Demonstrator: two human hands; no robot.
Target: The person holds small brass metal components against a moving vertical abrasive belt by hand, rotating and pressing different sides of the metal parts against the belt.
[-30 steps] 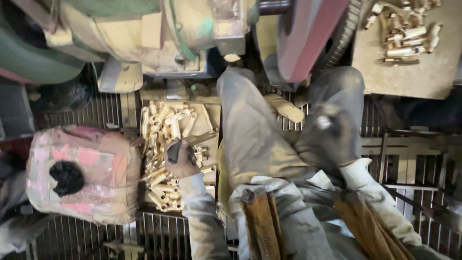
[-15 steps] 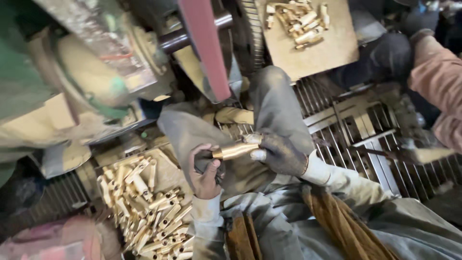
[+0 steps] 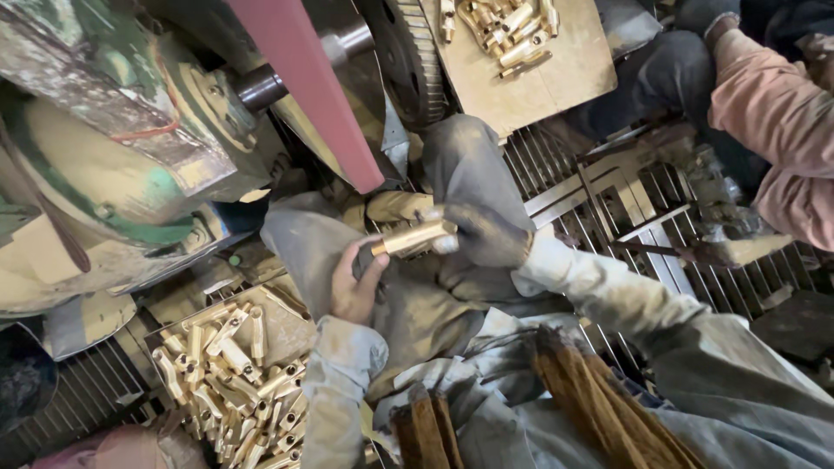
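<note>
1. The left hand (image 3: 354, 282) was bare, its fingers curled around the near end of a brass piece (image 3: 415, 237).
2. The right hand (image 3: 483, 233) wore a dark glove and was closed over the far end of the same brass piece, which lay across the lap.
3. A tray (image 3: 287, 328) of similar brass parts (image 3: 221, 369) sat below the left hand.
4. A red belt (image 3: 304, 78) ran above the hands.
5. Another person's pink sleeve (image 3: 769, 113) showed at the upper right.
</note>
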